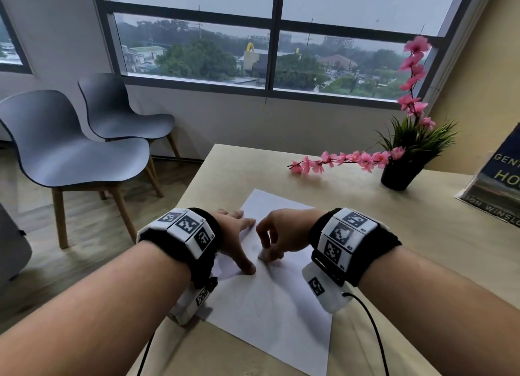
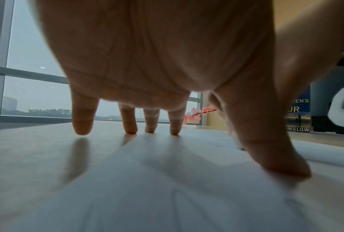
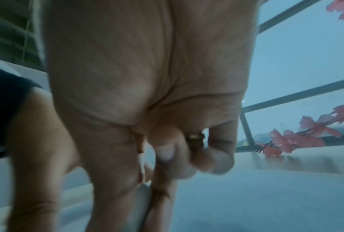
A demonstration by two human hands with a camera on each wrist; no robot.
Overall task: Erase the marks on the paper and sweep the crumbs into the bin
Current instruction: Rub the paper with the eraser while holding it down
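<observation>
A white sheet of paper [image 1: 281, 299] lies on the light wooden table [image 1: 394, 263], with faint pencil marks near its middle. My left hand [image 1: 239, 240] presses the sheet flat, its fingers spread straight and the thumb tip down on the paper [image 2: 167, 188]. My right hand [image 1: 278, 240] pinches a small white eraser [image 1: 264, 255] between thumb and fingers, its lower end touching the paper beside the left thumb. In the right wrist view the eraser [image 3: 142, 204] shows only as a pale blurred strip between the fingers. No bin or crumbs can be made out.
A black pot with pink flowers [image 1: 399, 173] stands at the table's back right, one flower branch [image 1: 337, 160] reaching left over the table. A book [image 1: 495, 184] leans at the far right. Two grey chairs [image 1: 78, 156] stand left of the table, below a window.
</observation>
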